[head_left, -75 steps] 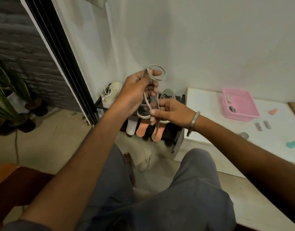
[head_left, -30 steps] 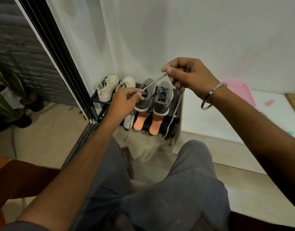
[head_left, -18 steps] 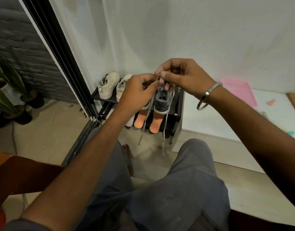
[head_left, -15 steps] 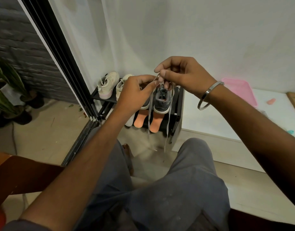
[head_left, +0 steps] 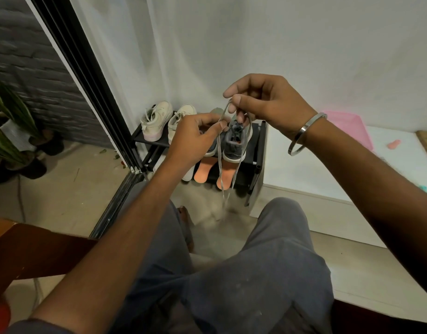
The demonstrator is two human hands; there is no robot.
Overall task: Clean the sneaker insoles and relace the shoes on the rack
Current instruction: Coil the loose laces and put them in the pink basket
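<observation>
Flat woven cloth shoelace (head_left: 221,165), grey and matt. Grey sneaker (head_left: 234,147) — knit fabric upper. Rack (head_left: 258,150) of matt black metal. Bangle (head_left: 304,133) — polished, shiny metal. Upper right, a glossy pink plastic tray (head_left: 347,126). Trousers (head_left: 268,273) of dull grey cloth.

Black shoe rack (head_left: 260,141), cream sneakers (head_left: 157,121) and grey sneakers (head_left: 234,145) on top shelf, orange insoles (head_left: 201,173) leaning below

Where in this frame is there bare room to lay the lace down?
The white low platform is bare between the black shoe rack and the pink plastic tray. The rack's top shelf is crowded: cream sneakers, grey sneakers, and both hands pinching the grey shoelace.
</observation>
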